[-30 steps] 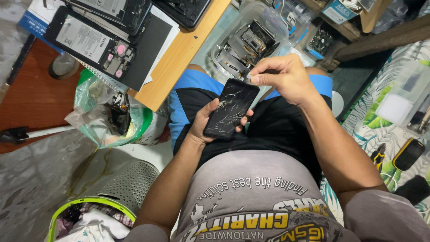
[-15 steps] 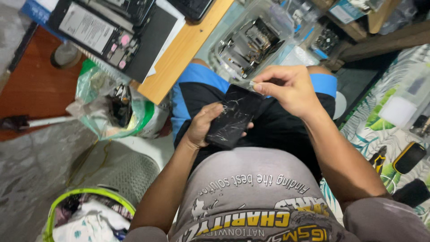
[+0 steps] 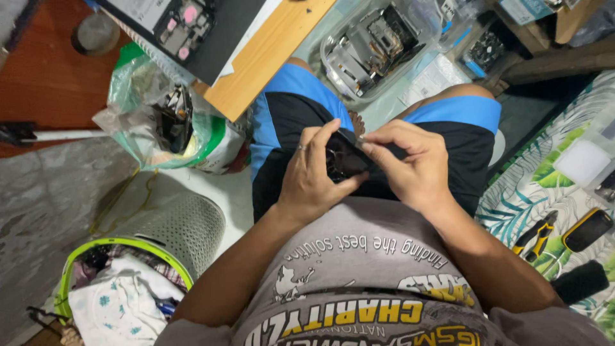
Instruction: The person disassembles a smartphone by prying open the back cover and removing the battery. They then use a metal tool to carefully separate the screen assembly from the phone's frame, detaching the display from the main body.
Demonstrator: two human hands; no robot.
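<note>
I see a green-white bag (image 3: 168, 122) left of my knees, a clear box (image 3: 375, 48) ahead. Both grips, left hand (image 3: 314, 176) and right hand (image 3: 410, 163), hold the black phone (image 3: 343, 160) between them.

The black phone (image 3: 343, 163) sits at the centre of the frame, above the lap, gripped between both hands. Only a dark, glossy portion shows between the fingers; the rest is covered. Its exact tilt cannot be determined.

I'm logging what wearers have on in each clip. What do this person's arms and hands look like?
Both forearms are bare, no gloves or watch. The left hand wears a thin ring on one finger; the right hand shows none. Grey T-shirt sleeves start above the elbows.
</note>
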